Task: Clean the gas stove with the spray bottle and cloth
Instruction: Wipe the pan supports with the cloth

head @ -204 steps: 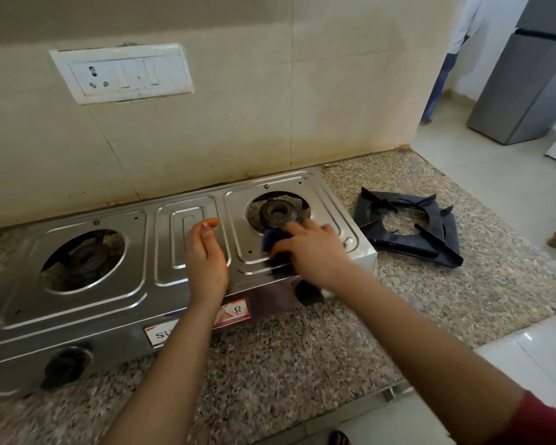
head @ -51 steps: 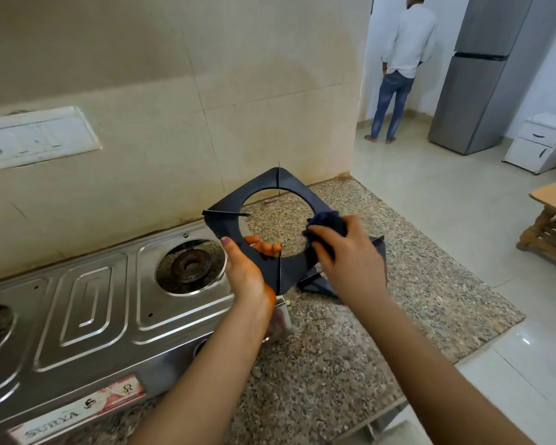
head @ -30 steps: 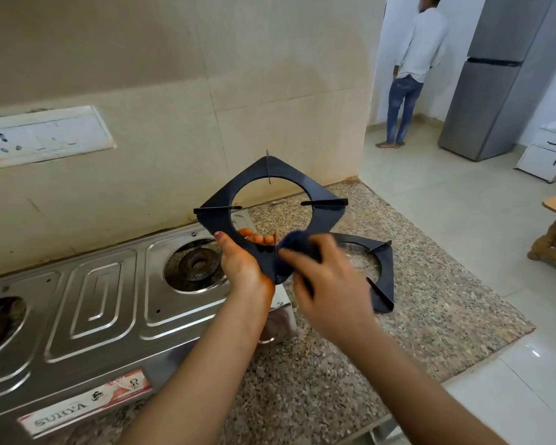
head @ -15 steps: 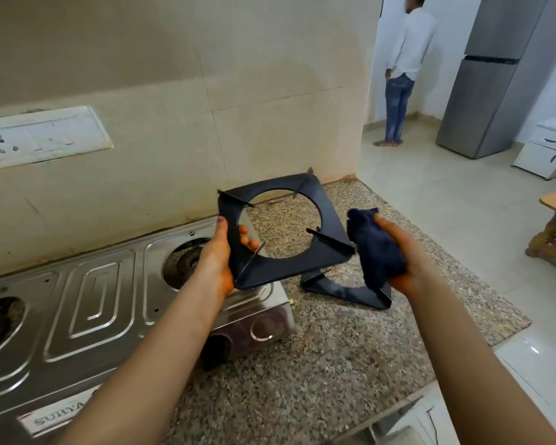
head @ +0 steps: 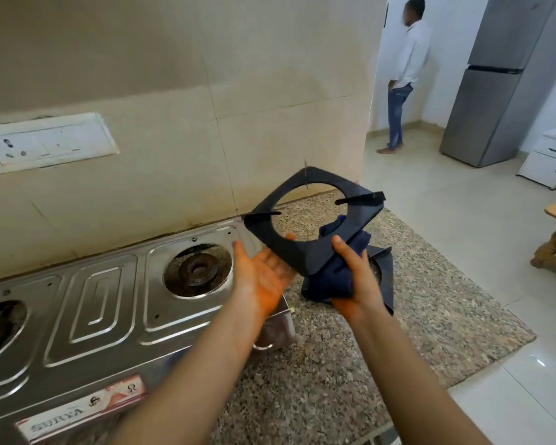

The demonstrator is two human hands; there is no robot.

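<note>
The steel two-burner gas stove (head: 109, 309) sits on the granite counter, both burners bare. I hold a black pan support (head: 305, 248) tilted in the air above the stove's right end. My left hand (head: 264, 274) lies palm up with straight fingers under its near-left edge. My right hand (head: 353, 277) grips the dark blue cloth (head: 331, 281) against the support's underside, thumb on its top face. No spray bottle is in view.
A second black pan support (head: 382, 271) lies on the counter (head: 414, 316) behind my right hand. A switch plate (head: 45, 142) is on the tiled wall. In the room beyond stand a person (head: 402, 75), a grey fridge (head: 495, 81), a white cabinet and a wooden table.
My right hand with the cloth moved left from beside the pan support to under its right corner and gripped it. My left hand let go its grip and turned palm up beneath the support.
</note>
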